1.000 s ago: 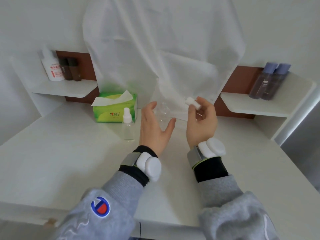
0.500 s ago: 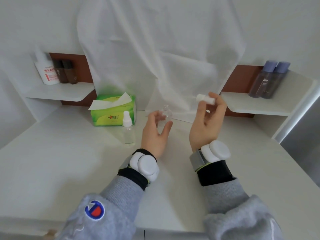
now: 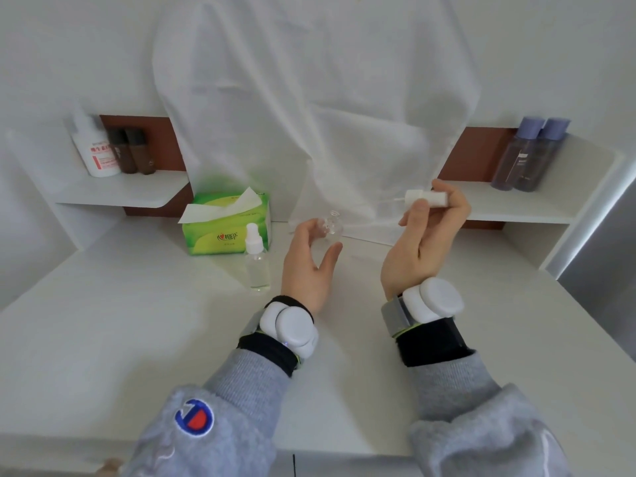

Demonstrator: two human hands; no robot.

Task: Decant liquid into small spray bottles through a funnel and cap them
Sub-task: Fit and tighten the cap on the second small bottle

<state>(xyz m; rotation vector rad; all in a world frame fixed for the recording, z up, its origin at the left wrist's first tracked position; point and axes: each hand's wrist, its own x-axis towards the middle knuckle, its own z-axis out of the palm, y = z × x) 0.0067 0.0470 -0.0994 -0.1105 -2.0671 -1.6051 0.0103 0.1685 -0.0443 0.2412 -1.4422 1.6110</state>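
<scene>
My left hand [image 3: 309,266] holds a small clear open-necked bottle [image 3: 332,227] upright above the white table [image 3: 137,339], fingers curled round its far side. To its right, my right hand [image 3: 421,242] is raised and pinches a white spray cap [image 3: 426,197]. The cap lies sideways with its thin dip tube pointing left, clear of the bottle's neck. A second clear spray bottle [image 3: 256,261], with its white cap on, stands on the table just left of my left hand.
A green tissue box [image 3: 225,223] sits behind the capped bottle. The left shelf holds a white bottle [image 3: 94,146] and two brown bottles [image 3: 132,151]. Two purple-capped bottles [image 3: 528,156] stand on the right shelf. A white cloth [image 3: 309,98] hangs at the back.
My right hand has carried the spray cap up and to the right, away from the bottle's neck, and turned it sideways. My left hand has closed in around the clear bottle.
</scene>
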